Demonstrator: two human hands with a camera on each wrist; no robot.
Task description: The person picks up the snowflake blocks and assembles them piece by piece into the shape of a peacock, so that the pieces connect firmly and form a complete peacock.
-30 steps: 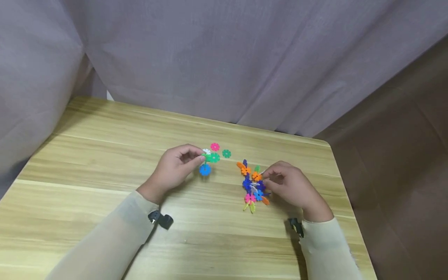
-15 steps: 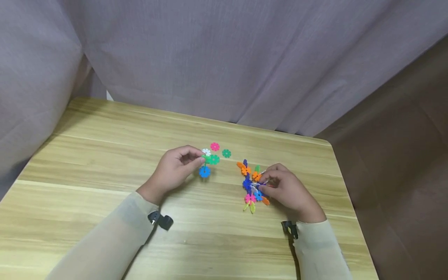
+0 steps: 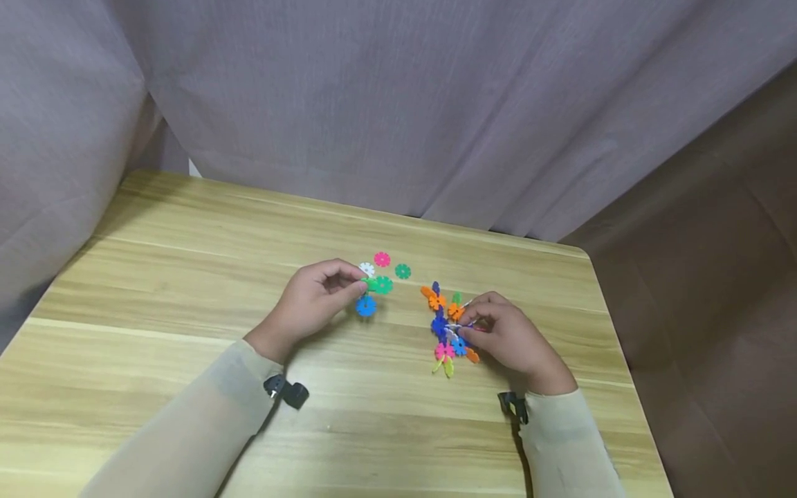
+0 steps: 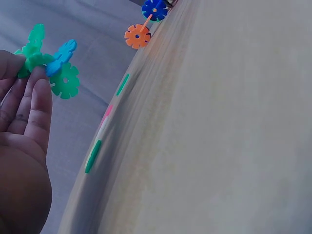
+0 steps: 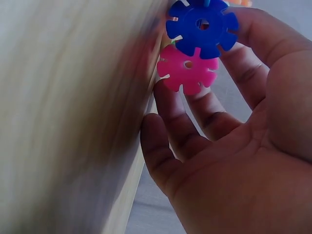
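Where hands grip, disc cluster partly hidden; wrist views blurred.

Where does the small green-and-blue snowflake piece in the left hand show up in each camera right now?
Head: the green-and-blue cluster sits centre frame, pinched by the left hand above the table.
Left wrist: the cluster is top left, at the fingertips.
Right wrist: not in it.
Shared landmark: the orange disc of the big multicoloured assembly, held by the right hand.
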